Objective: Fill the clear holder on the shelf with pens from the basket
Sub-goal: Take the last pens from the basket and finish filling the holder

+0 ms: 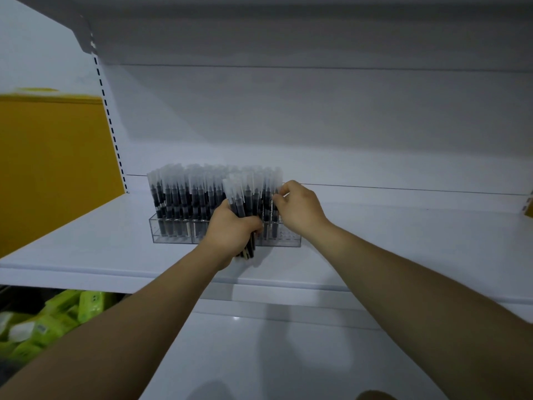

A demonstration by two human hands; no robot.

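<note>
A clear holder stands on the white shelf, packed with several black pens with frosted caps, all upright. My left hand is closed around a bundle of pens, held upright just in front of the holder's middle. My right hand pinches a single pen at the holder's right end, its lower part down in the holder. The basket is out of sight.
A yellow panel stands left of the shelf upright. Green packets lie on a lower level at the bottom left. Another white shelf sits below. A small yellow object shows at the right edge.
</note>
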